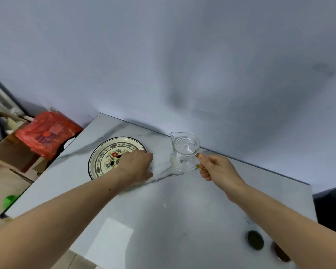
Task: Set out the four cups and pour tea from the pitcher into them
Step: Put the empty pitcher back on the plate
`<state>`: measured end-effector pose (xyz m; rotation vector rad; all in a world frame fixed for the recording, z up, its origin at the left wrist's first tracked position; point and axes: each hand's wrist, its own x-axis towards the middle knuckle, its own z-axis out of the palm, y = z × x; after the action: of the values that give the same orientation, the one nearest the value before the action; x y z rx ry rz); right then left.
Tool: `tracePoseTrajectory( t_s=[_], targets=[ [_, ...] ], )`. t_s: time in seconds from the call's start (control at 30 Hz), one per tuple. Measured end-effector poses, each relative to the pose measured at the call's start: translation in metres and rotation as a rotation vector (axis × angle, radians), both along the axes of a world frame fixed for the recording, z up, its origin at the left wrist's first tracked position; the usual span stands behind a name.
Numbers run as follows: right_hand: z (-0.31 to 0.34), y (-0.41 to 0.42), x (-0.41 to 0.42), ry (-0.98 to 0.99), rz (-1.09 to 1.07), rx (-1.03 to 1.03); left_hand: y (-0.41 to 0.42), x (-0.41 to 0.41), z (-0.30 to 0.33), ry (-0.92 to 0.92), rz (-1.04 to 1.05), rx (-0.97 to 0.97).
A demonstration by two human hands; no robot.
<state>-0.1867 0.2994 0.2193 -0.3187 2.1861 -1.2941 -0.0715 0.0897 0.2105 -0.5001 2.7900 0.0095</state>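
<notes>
A clear glass pitcher with a spout and clear liquid in its lower part stands on the marble table, towards the back. My right hand is closed around its amber handle from the right. My left hand lies palm down over the right rim of a floral plate, with its fingers curled. What lies under the palm is hidden. Two small dark round cups, one greenish and one reddish-brown, sit at the table's near right corner, beside my right forearm.
A plain wall runs right behind the table. Off the table's left edge stand a cardboard box with a red plastic bag and a green object on the floor. A pale rectangular patch shows on the near tabletop.
</notes>
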Motion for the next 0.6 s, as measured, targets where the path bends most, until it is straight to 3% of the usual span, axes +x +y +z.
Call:
tracePoseTrajectory(
  t_s=[0.27, 0.6],
  targets=[
    [-0.008, -0.077, 0.010, -0.022, -0.013, 0.047, -0.080, 0.010, -0.026, -0.039, -0.018, 0.032],
    [-0.058, -0.180, 0.077, -0.076, -0.220, 0.089, -0.202, 0.024, -0.074, -0.128, -0.072, 0.192]
  ],
)
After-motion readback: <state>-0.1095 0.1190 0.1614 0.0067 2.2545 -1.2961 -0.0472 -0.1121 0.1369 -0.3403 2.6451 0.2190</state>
